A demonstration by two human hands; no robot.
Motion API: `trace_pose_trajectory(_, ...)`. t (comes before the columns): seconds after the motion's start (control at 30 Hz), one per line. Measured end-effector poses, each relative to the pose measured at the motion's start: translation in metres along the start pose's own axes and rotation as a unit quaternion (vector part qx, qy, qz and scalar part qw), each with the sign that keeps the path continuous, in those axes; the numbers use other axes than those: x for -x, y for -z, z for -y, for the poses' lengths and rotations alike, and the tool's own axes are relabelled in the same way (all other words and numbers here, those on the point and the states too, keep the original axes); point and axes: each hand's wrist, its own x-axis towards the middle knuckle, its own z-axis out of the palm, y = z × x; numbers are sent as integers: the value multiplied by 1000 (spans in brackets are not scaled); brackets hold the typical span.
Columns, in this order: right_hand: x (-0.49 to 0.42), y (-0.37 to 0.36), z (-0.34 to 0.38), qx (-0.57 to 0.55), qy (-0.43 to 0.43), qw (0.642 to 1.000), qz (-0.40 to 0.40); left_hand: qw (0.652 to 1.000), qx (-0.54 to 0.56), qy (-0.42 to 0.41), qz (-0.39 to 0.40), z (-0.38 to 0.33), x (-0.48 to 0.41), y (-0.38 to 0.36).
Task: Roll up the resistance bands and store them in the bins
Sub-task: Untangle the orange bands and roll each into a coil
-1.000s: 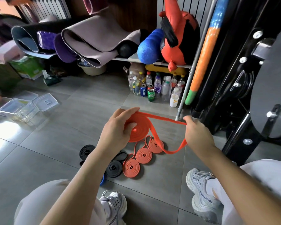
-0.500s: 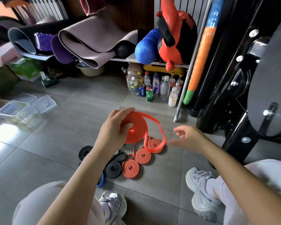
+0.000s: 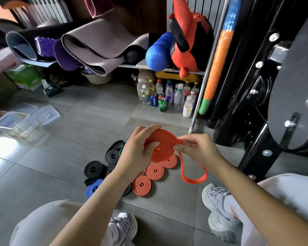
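My left hand [image 3: 137, 151] grips a flat orange coil of resistance band [image 3: 163, 145] above the floor. My right hand [image 3: 196, 150] pinches the same band at the coil's right edge. The band's loose end [image 3: 192, 178] hangs below in a loop. On the grey tiles beneath lie rolled bands: three orange coils [image 3: 155, 171], several black coils [image 3: 93, 169], a blue one [image 3: 93, 189], and a green one partly hidden behind my left hand. Clear plastic bins [image 3: 12, 124] stand on the floor at the far left.
A clear lid [image 3: 45, 114] lies beside the bins. Bottles and cans [image 3: 167, 98] cluster under a shelf holding rolled mats [image 3: 100, 45] and a blue foam roller [image 3: 157, 54]. A black weight machine [image 3: 267, 86] fills the right. My shoes [image 3: 220, 212] rest on the tiles.
My right hand let go of the stretched band, then came back to the coil and now pinches it at the right edge. The loose end shortened and hangs as a loop.
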Motion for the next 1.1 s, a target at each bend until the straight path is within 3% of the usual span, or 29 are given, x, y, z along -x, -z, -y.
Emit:
trace_pose_trajectory(0.2,1,-4,1,-23,-5,1000,17,999,42,23,-24,-4,-2,-4)
trace_pose_trajectory(0.3,0,-4,0,0,-23,1000,-3,998,30,56,2,-5,-6,-3)
trace_pose_trajectory(0.4,-1,-1,-2,130,-34,991,3,994,-76,77,33,1,-11,5)
trace_pose_trajectory(0.5,3,0,-1,376,-16,924,60,990,-117,16,76,-3,-9,6)
trace_pose_trajectory(0.6,7,-6,3,452,-7,888,84,969,-178,-13,172,-7,-1,-12)
trace_pose_trajectory(0.7,5,-8,1,443,-10,893,77,941,-264,15,212,-5,-1,-24)
trace_pose_trajectory(0.8,2,-7,0,389,-9,919,67,958,-224,42,172,-3,-5,-21)
trace_pose_trajectory(0.93,-5,1,1,235,-31,971,38,980,-167,44,98,-7,-6,-10)
trace_pose_trajectory(1.1,-6,10,9,135,-38,990,30,992,-63,107,5,-11,-6,7)
